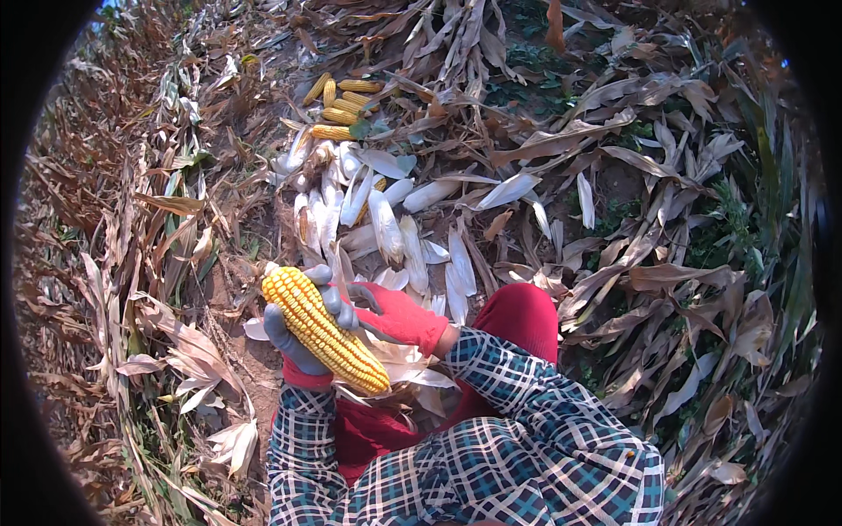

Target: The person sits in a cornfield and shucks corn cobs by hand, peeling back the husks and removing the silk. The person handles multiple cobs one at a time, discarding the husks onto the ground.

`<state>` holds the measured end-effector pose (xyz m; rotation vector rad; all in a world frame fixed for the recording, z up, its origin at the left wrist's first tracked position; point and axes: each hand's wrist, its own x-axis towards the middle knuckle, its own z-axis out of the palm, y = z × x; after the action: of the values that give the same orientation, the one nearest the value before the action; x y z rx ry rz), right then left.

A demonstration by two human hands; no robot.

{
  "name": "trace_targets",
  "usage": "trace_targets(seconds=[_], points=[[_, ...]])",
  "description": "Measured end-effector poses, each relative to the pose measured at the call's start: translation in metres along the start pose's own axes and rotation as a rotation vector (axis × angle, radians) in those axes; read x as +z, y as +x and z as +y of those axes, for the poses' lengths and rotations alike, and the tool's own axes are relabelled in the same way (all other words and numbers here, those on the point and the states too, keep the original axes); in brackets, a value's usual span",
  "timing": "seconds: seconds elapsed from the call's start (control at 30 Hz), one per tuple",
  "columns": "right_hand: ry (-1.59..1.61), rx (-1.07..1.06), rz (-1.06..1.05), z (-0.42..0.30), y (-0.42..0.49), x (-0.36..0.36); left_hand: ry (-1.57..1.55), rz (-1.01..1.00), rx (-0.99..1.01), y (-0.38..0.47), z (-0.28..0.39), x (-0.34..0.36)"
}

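A husked ear of yellow corn (322, 329) lies slanted in my left hand (296, 355), its pale stalk end up and to the left. The glove on this hand is red with a grey coated palm, and its fingers curl around the ear. Close against those fingertips is my right hand (401, 315), in a matching glove with its red back showing. Its fingertips are partly hidden, so I cannot make out whether they grip anything. Loose dry husks (427, 378) lie below the hands, between my red-clad legs.
Several husked yellow ears (339, 115) lie on the ground farther ahead. Nearer is a heap of ears in pale husks (329, 197), some showing kernels. Dry corn stalks and leaves (658, 263) cover the right side, with more stalks (131, 263) on the left.
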<state>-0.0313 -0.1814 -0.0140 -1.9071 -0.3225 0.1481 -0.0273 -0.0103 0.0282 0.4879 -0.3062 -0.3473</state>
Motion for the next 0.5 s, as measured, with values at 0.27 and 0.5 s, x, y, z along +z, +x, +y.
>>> trace_targets(seconds=[0.27, 0.5], points=[[0.782, 0.215, -0.321, -0.019, -0.001, -0.010, 0.025, 0.135, 0.186, -0.002, 0.034, -0.014], [0.923, 0.365, -0.465, -0.031, -0.022, 0.019, 0.157, 0.418, 0.085, 0.002, 0.015, -0.013]])
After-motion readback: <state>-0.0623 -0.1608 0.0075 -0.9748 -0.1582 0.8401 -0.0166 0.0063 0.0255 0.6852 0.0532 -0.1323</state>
